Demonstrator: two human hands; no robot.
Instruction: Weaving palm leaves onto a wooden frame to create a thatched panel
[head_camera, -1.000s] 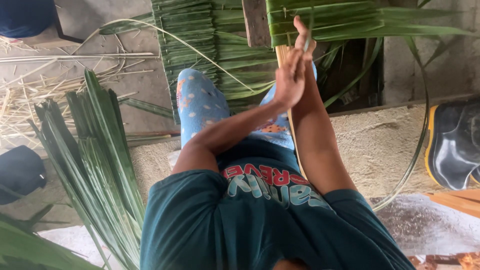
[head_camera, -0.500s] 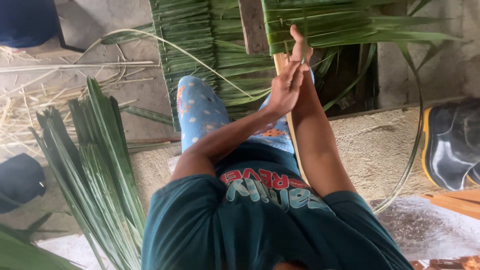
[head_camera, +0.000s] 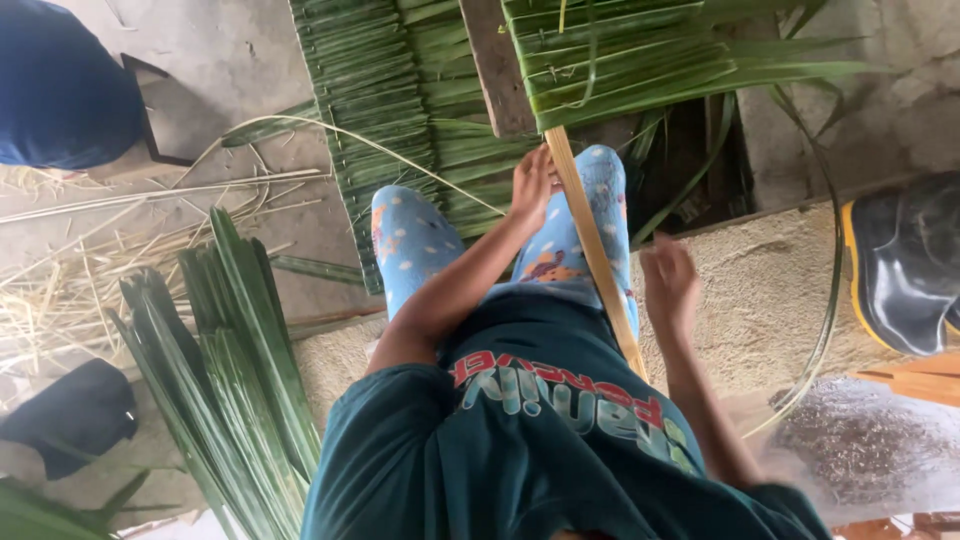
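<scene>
My left hand (head_camera: 533, 186) grips a pale wooden slat (head_camera: 603, 280) where it lies across my knee in blue spotted trousers (head_camera: 412, 243). The slat runs from my lap up into a row of green palm leaves (head_camera: 620, 60) folded over its far end. My right hand (head_camera: 669, 284) is blurred, drawn back beside the slat above a coarse mat (head_camera: 750, 300), its fingers curled. Whether it holds the thin green strip (head_camera: 826, 290) that curves past it is unclear.
A finished panel of stitched leaves (head_camera: 365, 100) lies ahead, with a wooden plank (head_camera: 494, 60) beside it. Loose palm leaves (head_camera: 230, 370) are piled at my left, dry strips (head_camera: 60, 270) beyond them. A black rubber boot (head_camera: 900, 265) stands right; a dark bag (head_camera: 70, 412) lies left.
Both hands have come down from the leaf row. The left now holds the slat at my knee; the right has pulled back toward my lap. The camera tilted slightly.
</scene>
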